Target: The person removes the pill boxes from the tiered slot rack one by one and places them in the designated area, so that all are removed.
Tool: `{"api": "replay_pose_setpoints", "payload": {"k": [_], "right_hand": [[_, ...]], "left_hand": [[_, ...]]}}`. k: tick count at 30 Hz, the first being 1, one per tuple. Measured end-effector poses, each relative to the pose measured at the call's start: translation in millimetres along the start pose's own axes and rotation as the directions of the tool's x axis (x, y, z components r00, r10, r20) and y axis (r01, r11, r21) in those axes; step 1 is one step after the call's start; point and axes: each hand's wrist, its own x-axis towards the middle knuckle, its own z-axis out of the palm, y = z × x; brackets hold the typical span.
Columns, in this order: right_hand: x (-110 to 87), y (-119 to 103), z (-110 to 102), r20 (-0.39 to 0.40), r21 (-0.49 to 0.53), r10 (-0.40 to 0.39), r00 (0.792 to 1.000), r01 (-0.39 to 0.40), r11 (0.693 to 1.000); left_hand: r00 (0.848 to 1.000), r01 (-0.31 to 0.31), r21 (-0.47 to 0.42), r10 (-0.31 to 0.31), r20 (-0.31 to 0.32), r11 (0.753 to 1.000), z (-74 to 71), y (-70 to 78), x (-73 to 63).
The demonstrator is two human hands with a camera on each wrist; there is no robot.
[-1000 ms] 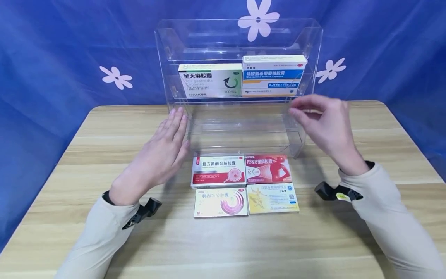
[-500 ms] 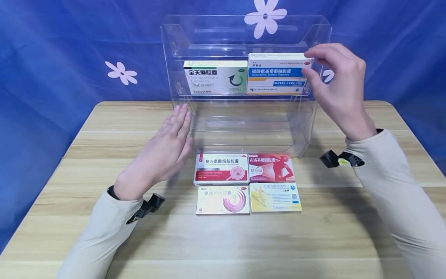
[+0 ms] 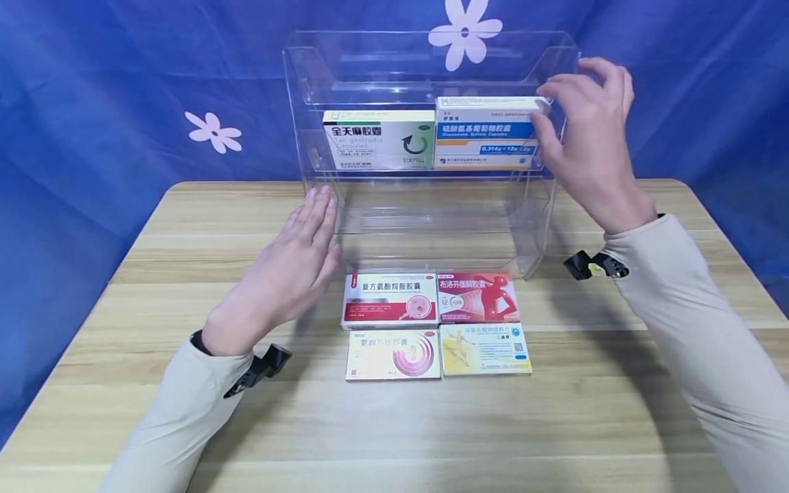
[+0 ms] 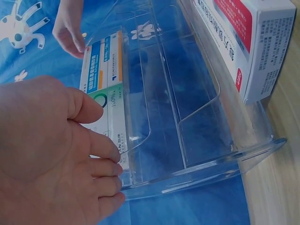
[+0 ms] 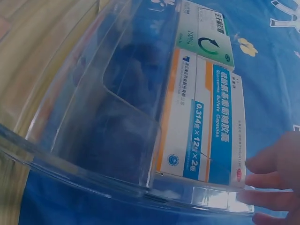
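A blue curtain (image 3: 105, 89) with white flowers (image 3: 214, 132) hangs behind a wood-grain table (image 3: 394, 438).

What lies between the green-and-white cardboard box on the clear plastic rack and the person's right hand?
A blue, white and orange cardboard box, seen in the head view.

Shows smooth, clear, glossy plastic in the see-through tiered rack (image 3: 530, 222). Looks like smooth printed card, faintly sheened, on the white, blue and orange flat box (image 3: 483, 137). Has a satiny wood grain on the pale rectangular tabletop (image 3: 431, 431), creased cloth in the blue flower-printed curtain (image 3: 80, 103).
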Motion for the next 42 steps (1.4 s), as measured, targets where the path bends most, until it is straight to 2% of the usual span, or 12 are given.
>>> {"api": "replay_pose_setpoints", "payload": {"k": [3, 9, 12, 16, 20, 27, 32, 39, 42], "right_hand": [[-0.8, 2.1, 2.1, 0.025, -0.014, 0.002, 1.000, -0.001, 1.000], [0.3, 5.0, 5.0, 0.086, 0.006, 0.113, 0.990, -0.113, 0.994], [3.2, 5.2, 5.4, 0.119, 0.043, 0.162, 0.980, -0.168, 0.985], [6.0, 5.7, 2.5, 0.176, 0.078, 0.238, 0.955, -0.255, 0.964], [6.5, 7.2, -0.1, 0.197, 0.088, 0.282, 0.939, -0.303, 0.949], [7.6, 13.3, -2.6, 0.160, 0.150, 0.325, 0.932, -0.348, 0.925], [9.8, 13.6, -6.0, 0.198, 0.140, 0.373, 0.906, -0.403, 0.904], [12.3, 11.0, -10.1, 0.266, 0.082, 0.363, 0.893, -0.396, 0.914], [12.3, 9.0, -12.7, 0.254, 0.086, 0.362, 0.897, -0.394, 0.915]], "left_hand": [[1.000, 0.005, 0.002, -0.005, 0.003, 1.000, -0.1, 0.6, -0.1], [1.000, 0.021, -0.004, -0.021, 0.021, 1.000, 0.0, 2.1, 0.2], [1.000, 0.024, -0.011, -0.024, 0.015, 1.000, 0.6, 2.3, 0.6], [1.000, 0.027, -0.006, -0.026, 0.009, 1.000, 1.3, 5.2, 1.4], [0.999, 0.029, 0.003, -0.029, 0.012, 1.000, 1.8, 8.1, 1.6], [0.999, 0.032, 0.006, -0.032, 0.004, 0.999, 2.6, 12.0, 2.0], [1.000, 0.029, -0.004, -0.029, 0.003, 1.000, 3.4, 11.0, 3.0], [0.999, 0.034, 0.004, -0.034, 0.007, 0.999, 2.8, 11.5, 3.0], [0.999, 0.035, 0.002, -0.035, 0.014, 0.999, 2.2, 11.6, 2.7]]}}
